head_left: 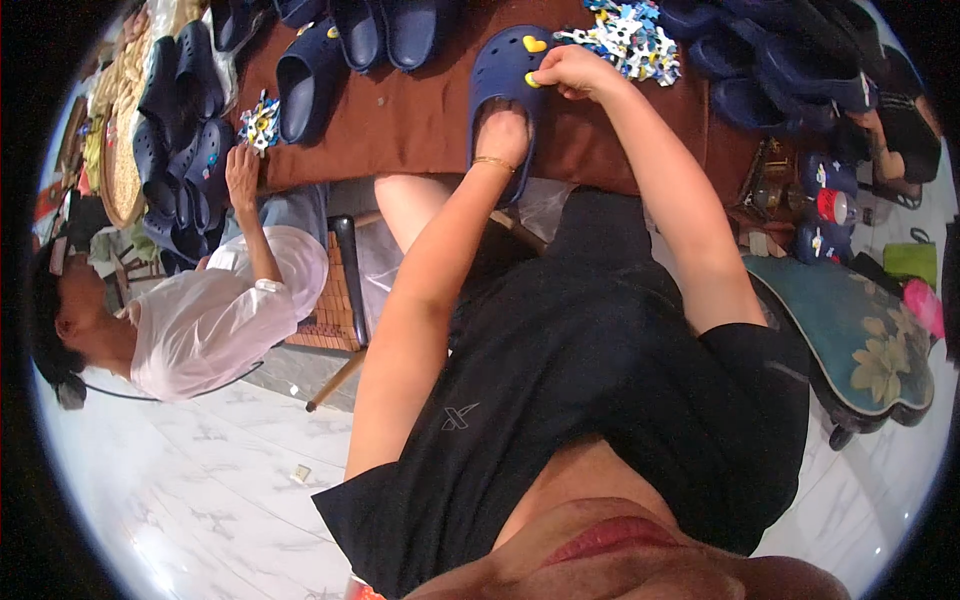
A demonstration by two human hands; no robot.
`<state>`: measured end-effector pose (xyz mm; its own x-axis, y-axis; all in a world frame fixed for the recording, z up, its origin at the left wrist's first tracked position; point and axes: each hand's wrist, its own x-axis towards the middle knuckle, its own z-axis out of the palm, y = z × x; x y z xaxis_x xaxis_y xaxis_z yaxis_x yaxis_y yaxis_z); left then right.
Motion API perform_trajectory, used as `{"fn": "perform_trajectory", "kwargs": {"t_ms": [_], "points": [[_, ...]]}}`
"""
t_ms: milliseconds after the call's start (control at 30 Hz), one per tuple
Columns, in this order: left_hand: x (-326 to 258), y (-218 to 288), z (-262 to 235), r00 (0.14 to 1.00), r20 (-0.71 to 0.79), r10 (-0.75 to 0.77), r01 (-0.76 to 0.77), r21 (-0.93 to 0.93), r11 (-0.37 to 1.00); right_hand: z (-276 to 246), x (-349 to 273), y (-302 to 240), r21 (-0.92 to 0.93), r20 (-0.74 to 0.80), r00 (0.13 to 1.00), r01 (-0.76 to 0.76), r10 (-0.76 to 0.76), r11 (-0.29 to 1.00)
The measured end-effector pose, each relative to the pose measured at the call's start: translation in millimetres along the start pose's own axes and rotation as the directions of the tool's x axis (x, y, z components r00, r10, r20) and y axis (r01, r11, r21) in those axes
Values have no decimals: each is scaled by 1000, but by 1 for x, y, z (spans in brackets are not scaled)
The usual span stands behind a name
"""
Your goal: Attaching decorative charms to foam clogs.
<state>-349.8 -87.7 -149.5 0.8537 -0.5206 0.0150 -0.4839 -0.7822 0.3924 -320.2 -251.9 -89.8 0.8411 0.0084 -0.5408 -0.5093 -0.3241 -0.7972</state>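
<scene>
Your left hand (503,135) is tucked inside the heel end of a dark blue clog (505,85), and it holds the shoe steady on the brown table (400,120). Your fingers are hidden inside the shoe, so only the back of your hand and a thin gold bracelet (494,162) show. Your right hand (570,72) sits just past it, on the top of the same clog. Its fingers are pinched shut on a small yellow charm (531,79) and press it against the shoe. A second yellow charm (535,44) is already on the clog, a little farther from your pinch, near the toe.

Right next to your right hand lies a pile of little white and blue charms (625,38). Nothing sits between your hands and the pile. More dark blue clogs (340,45) lie on the far side of your left hand, and another heap of them (790,60) lies beyond your right hand.

The clog is dark blue with round holes on top and looks smooth.

Far off on your left, another person's hand (242,170) touches another bunch of charms (262,122) beside a stack of clogs (180,130).
</scene>
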Motion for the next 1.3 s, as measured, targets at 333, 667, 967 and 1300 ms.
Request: {"fn": "perform_trajectory", "kwargs": {"t_ms": [333,667,967,1300], "points": [[-1,1,1,998,49,-26,29,-66,997,4,-23,80,205,-482,862,282,-154,937],[1,2,5,999,-9,-50,49,-89,995,-67,-17,127,-448,-793,401,123,-458,885],[-1,-2,9,999,-51,-20,15,-92,996,-62,-28,122,-447,-787,420,117,-452,887],[0,-4,11,997,-67,-30,23,-110,994,-26,-16,42,-286,-442,642,561,-627,777]]}}
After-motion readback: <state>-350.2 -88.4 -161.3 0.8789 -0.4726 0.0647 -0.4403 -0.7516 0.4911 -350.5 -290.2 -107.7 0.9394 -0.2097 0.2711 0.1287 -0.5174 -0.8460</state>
